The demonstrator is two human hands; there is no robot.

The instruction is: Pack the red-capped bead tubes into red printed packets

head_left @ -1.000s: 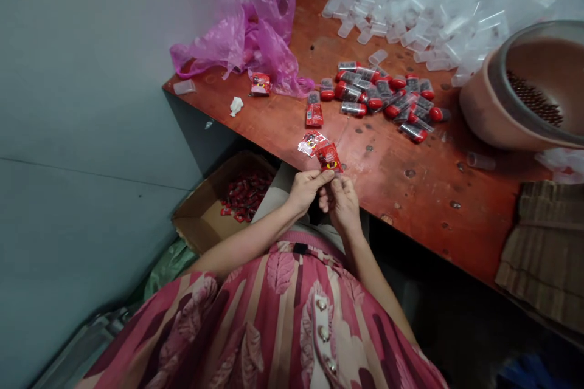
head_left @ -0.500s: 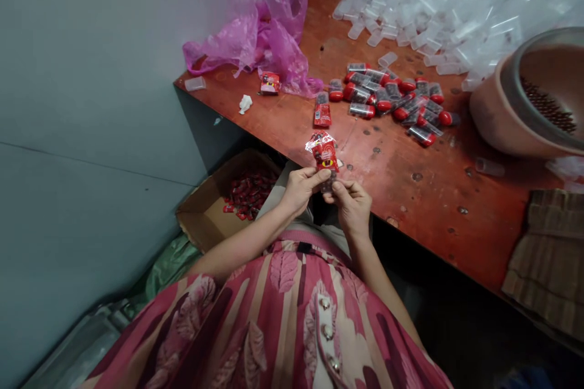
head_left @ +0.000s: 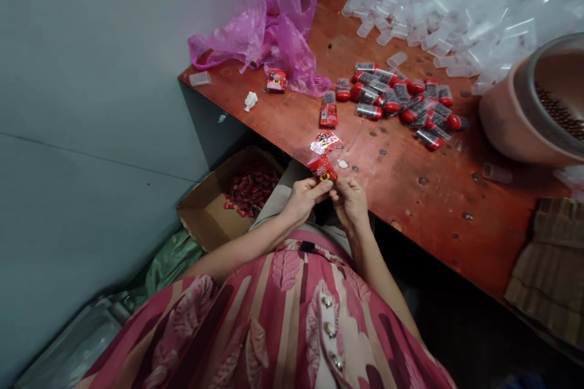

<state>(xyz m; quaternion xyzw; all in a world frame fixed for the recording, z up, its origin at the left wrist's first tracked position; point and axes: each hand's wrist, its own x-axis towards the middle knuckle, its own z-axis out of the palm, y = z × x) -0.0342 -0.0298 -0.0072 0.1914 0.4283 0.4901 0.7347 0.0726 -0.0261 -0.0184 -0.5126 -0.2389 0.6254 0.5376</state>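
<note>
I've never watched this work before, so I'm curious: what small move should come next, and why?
Perhaps the right hand should push gently at the lower end of the red packet, with the left hand steadying it. Both hands meet there, hiding that end; a nearby packet has a tube end showing, so one may need easing in here too.

Hands (head_left: 301,200) holding a red packet (head_left: 323,166), red-capped tubes (head_left: 391,101) on reddish table (head_left: 392,188), pink plastic bag (head_left: 249,42)
</note>
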